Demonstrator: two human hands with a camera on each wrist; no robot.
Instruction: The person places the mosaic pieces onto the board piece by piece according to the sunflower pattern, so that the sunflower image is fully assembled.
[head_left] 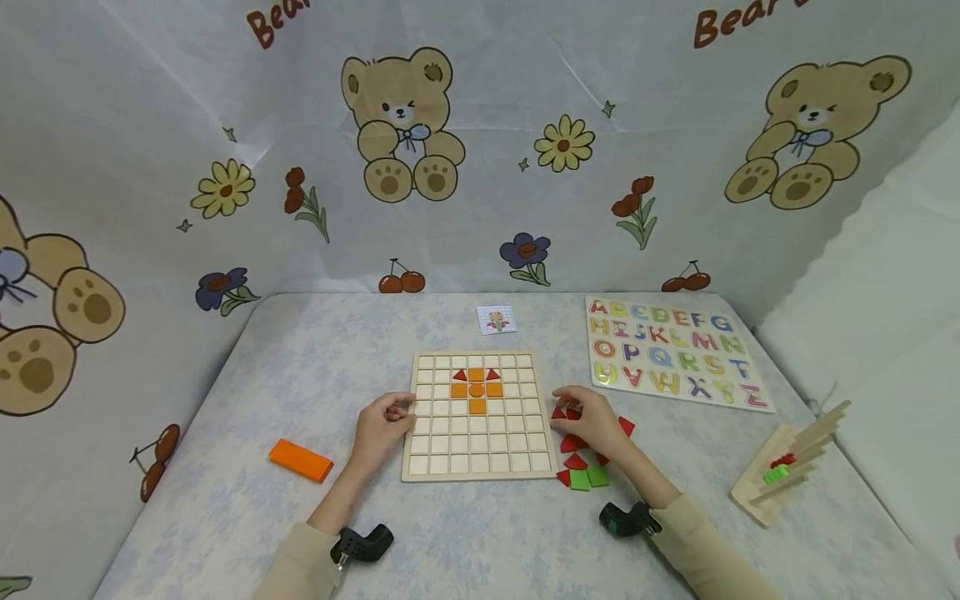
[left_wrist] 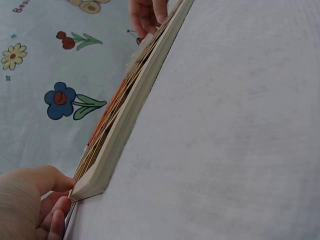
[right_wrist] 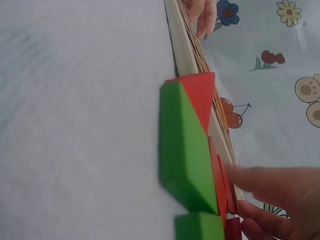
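A square wooden grid board (head_left: pixel 438 446) lies flat on the table. Orange squares, an orange round piece (head_left: pixel 477 389) and two red triangles (head_left: pixel 492 374) fill some cells in its upper middle. My left hand (head_left: pixel 381 427) rests at the board's left edge, fingers loosely bent; in the left wrist view its thumb (left_wrist: pixel 55 180) touches the board's corner. Beside the right edge, my right hand (head_left: pixel 596 423) is over a loose group of red pieces (head_left: pixel 576 462), thumb and forefinger apart, with red pieces between and under them. Two green squares (head_left: pixel 597 476) lie nearer me.
A small pattern card (head_left: pixel 497 320) lies behind the board. An alphabet board (head_left: pixel 675 354) is at the back right, and a wooden stand with pegs (head_left: pixel 787 467) at the far right. An orange block (head_left: pixel 301 461) lies to the left.
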